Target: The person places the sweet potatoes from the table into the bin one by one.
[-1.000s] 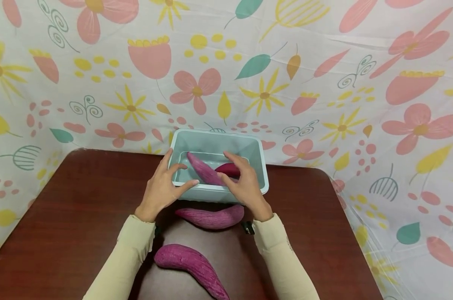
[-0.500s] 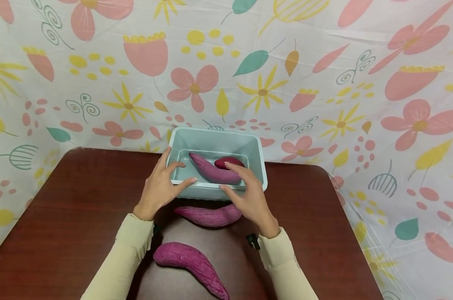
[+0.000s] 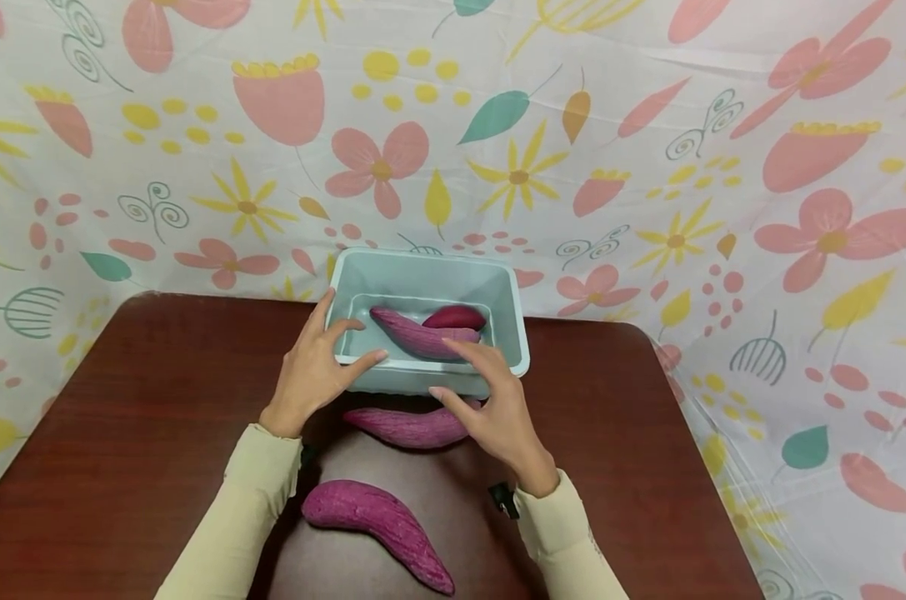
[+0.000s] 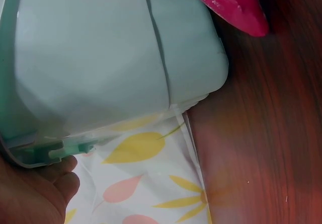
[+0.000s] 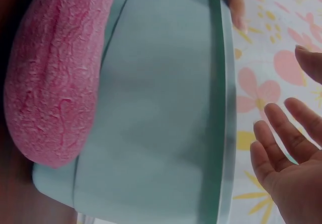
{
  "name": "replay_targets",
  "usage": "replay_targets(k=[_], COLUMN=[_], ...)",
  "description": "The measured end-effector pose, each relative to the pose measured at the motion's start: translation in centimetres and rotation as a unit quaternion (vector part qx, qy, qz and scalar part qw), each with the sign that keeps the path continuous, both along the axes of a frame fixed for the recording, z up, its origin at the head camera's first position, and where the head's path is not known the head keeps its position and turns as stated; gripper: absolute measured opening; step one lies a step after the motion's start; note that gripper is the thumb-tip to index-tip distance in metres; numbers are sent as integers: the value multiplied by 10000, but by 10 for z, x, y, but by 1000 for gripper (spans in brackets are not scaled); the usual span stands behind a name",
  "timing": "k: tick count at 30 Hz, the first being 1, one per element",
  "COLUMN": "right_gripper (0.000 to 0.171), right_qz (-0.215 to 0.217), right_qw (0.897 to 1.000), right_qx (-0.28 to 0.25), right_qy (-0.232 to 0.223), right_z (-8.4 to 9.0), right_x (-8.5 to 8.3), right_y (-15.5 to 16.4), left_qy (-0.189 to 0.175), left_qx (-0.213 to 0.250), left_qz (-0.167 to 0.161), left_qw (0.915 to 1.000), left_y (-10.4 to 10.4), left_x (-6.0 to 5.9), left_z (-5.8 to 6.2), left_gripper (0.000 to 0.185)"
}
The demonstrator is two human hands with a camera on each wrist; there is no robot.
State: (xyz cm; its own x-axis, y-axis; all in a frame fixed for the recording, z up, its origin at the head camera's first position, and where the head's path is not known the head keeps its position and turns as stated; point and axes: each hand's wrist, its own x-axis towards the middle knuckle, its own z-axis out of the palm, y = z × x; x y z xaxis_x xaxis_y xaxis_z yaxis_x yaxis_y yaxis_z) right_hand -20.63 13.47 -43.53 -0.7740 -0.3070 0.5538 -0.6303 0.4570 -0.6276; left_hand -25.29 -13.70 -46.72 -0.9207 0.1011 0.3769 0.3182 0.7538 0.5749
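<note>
A pale teal bin stands at the table's far edge with a long purple sweet potato and a darker red one inside. My left hand grips the bin's near left corner, fingers curled over the rim. In the left wrist view a finger sits under the bin's rim. My right hand hovers over the near rim with fingers spread, holding nothing. Just in front of the bin lies another purple sweet potato, below that hand.
A fourth sweet potato lies near me between my forearms. The dark brown table is backed and flanked by a flowered cloth that hangs close behind the bin.
My right hand has let go of the long sweet potato, which now lies in the bin, and has drawn back over the near rim. The left hand keeps its hold.
</note>
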Motion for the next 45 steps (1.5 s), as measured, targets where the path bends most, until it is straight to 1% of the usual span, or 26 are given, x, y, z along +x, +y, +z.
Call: replay_targets(k=[5,12,16,23,30,38,45], right_gripper=[59,54,53,53,56,59,60], right_qz=[55,559,663,618,497,531,451], right_qw=[9999,9983,9975,9976,9974,9968,9960], right_qx=[48,106,204,279,376,360,428], right_qy=[-79,-157,-116,-156,-362,-470,-645], right_z=[-3,-9,-16,-29,-43,-55,-63], right_x=[5,8,10,9,10,10,9], right_y=[-1,-1,-2,-1,1,0,0], left_qy=[-15,-3,-31,-48,-51,-109,-149], left_qx=[22,62,63,83,55,3,12], left_qz=[29,48,25,37,-14,-40,-60], left_qw=[10000,10000,10000,9999,10000,9999,9999], left_y=[-2,-2,-3,-3,-2,-2,-1], left_x=[1,-1,-1,0,0,1,0], left_z=[1,1,1,0,-1,1,0], left_gripper=[54,55,55,54,53,54,53])
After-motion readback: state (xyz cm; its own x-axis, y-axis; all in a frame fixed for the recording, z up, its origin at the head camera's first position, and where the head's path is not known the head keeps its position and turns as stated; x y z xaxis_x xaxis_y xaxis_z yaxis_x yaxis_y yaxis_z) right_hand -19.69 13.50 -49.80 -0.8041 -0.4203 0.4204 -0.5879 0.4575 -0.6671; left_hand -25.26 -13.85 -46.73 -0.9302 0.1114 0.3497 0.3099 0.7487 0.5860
